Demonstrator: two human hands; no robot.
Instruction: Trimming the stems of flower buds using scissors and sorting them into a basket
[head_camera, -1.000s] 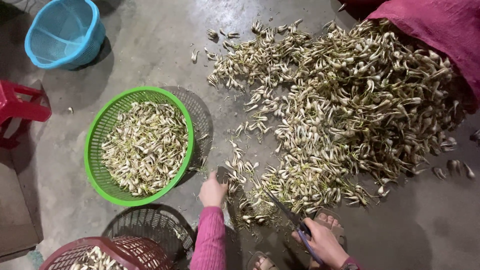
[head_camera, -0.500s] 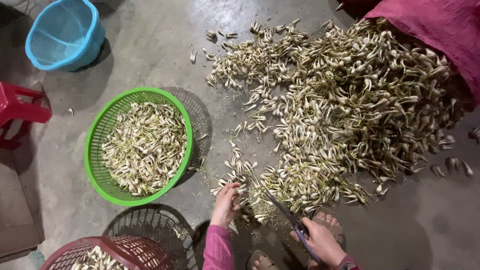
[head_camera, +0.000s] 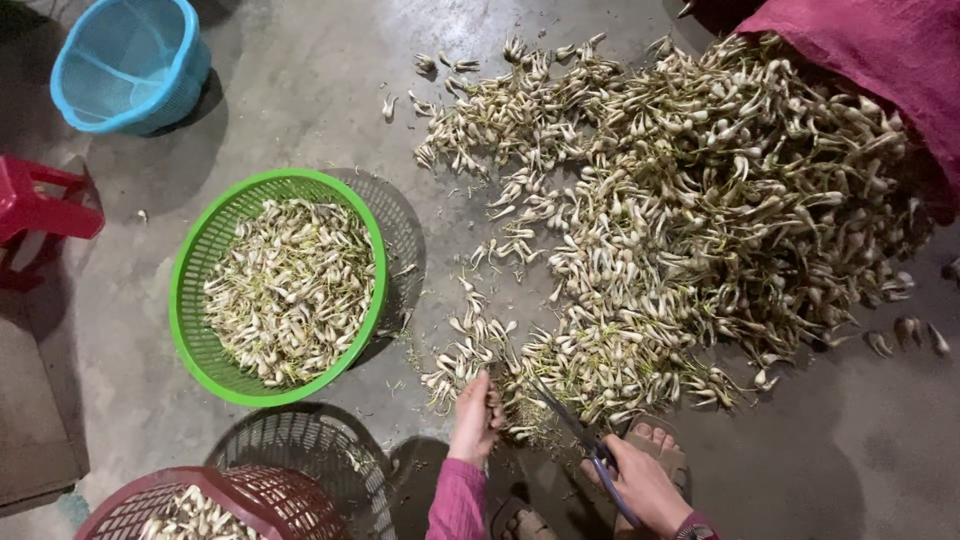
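Observation:
A big heap of pale small bulbs with stalks (head_camera: 690, 220) covers the concrete floor. My left hand (head_camera: 476, 418) reaches into the heap's near edge, fingers curled on a bulb. My right hand (head_camera: 645, 485) grips dark scissors (head_camera: 570, 425) with blue handles, their blades pointing up-left toward the left hand. A green basket (head_camera: 195, 265) left of the hands holds trimmed bulbs.
A blue basket (head_camera: 130, 60) stands at the top left, and a red stool (head_camera: 40, 205) at the left edge. A dark red basket (head_camera: 230, 500) with more bulbs sits at the bottom left. A magenta sack (head_camera: 880, 60) lies at the top right. My sandalled foot (head_camera: 655, 440) rests by the right hand.
My left hand has moved right from beside the green basket to the edge of the heap and closed on a bulb. The right hand with the scissors has barely shifted.

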